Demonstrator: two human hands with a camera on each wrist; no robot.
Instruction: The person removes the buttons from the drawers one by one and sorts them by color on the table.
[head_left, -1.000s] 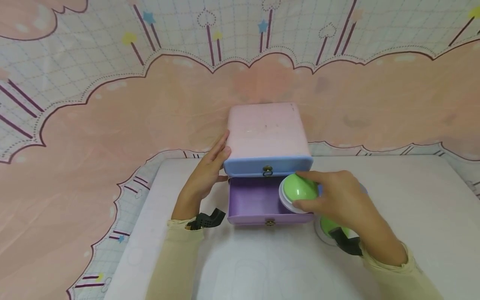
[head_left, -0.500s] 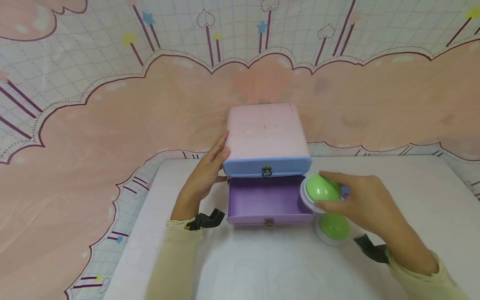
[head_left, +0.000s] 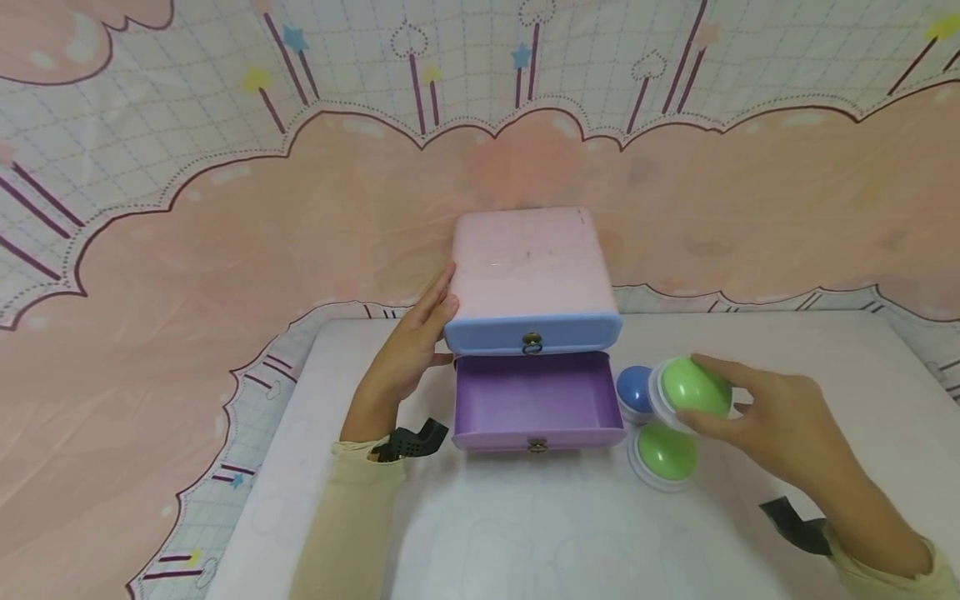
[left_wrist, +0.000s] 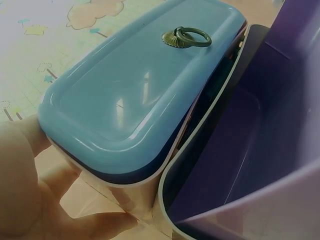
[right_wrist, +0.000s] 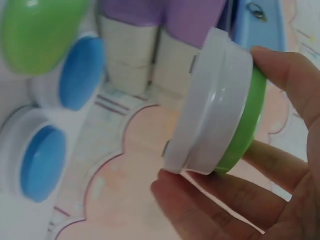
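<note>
My right hand [head_left: 780, 421] holds a round white button with a green dome [head_left: 696, 388] by its edges, above the table to the right of a pink box [head_left: 531, 262]. In the right wrist view, thumb and fingers grip the button's rim [right_wrist: 220, 110]. My left hand [head_left: 405, 358] rests spread against the box's left side. The box's blue upper drawer [head_left: 487, 333] is closed; its purple lower drawer [head_left: 517, 400] stands pulled out with a bare floor. The left wrist view shows the left fingers [left_wrist: 95, 225] beside the blue front [left_wrist: 120, 100].
A second green-domed button [head_left: 667, 452] and a blue-domed one [head_left: 634, 388] lie on the white table [head_left: 525, 533] close to the drawer's right side. Two blue domes show in the right wrist view, including a lower one [right_wrist: 44, 164]. Patterned cloth [head_left: 337, 217] hangs behind.
My right hand has carried the green-domed button from over the purple drawer to the right, uncovering the blue-domed one and the drawer's right end. The left hand stays on the box.
</note>
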